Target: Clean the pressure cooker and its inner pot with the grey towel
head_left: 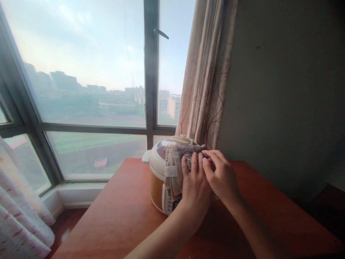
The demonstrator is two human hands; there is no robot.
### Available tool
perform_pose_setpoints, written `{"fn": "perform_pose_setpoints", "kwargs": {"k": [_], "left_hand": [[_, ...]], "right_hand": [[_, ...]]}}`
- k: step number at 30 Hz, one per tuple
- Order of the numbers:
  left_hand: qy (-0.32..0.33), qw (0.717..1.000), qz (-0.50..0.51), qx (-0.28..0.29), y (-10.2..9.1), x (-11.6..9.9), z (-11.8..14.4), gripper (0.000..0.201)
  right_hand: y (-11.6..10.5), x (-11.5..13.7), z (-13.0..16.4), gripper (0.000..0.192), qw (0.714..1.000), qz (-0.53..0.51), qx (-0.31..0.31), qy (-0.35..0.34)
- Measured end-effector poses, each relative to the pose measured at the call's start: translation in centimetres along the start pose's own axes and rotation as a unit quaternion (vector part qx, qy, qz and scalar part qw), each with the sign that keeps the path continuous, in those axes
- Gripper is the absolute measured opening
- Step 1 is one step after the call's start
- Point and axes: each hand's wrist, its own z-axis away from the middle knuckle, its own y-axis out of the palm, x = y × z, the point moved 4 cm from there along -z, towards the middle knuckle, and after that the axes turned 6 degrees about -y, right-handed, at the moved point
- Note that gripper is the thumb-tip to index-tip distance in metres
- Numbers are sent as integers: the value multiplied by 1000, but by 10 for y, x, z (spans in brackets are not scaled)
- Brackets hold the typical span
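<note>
A cooker (157,176) stands on a table (121,216) near the far edge, in front of a window (88,82). Its body is orange-brown with a white rim and lid and a shiny patch on top; a white panel with small buttons faces the person, low on its front. A knob sits on the lid toward the back.

A grey-brown cloth (176,162) lies draped over the cooker's lid and hangs down its near side in folds, covering part of the front above the panel.

The left hand (194,187) lies flat against the hanging cloth, fingers straight, close together and pointing up, palm pressed on the cooker's side through the fabric. The right hand (222,176) is just beside it on the right, touching it, with its fingers curled; thumb and forefinger meet at the upper edge of the cloth, pinching the fabric near the top of the lid. Both forearms reach in from the lower edge of the view, crossing the table.

Behind the cooker, a curtain (206,75) with a thin branch pattern hangs beside a dark wall (285,93). Another curtain, pale with pink marks, shows at the lower left. Through the glass, hazy buildings and a green field lie under a pale sky. A handle sticks out from the window's upright frame.
</note>
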Motion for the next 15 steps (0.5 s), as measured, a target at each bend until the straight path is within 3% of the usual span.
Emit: {"fn": "perform_pose_setpoints", "kwargs": {"k": [5, 6, 9, 10, 12, 15], "left_hand": [[136, 982, 94, 94, -29, 19, 4, 93], [168, 972, 125, 104, -37, 25, 5, 89], [210, 943, 242, 88, -59, 55, 5, 42], [195, 937, 284, 62, -63, 70, 5, 32], [102, 934, 341, -17, -61, 109, 6, 28], [-116, 919, 361, -111, -35, 180, 13, 27]], "right_hand": [[5, -1, 4, 37, 999, -25, 37, 31], [6, -1, 4, 39, 998, -21, 41, 34], [7, 5, 3, 42, 998, 32, 53, 23], [7, 9, 4, 43, 997, 55, 55, 15], [10, 19, 6, 47, 994, 92, 56, 2], [19, 35, 10, 55, 992, 121, 45, -4]]}}
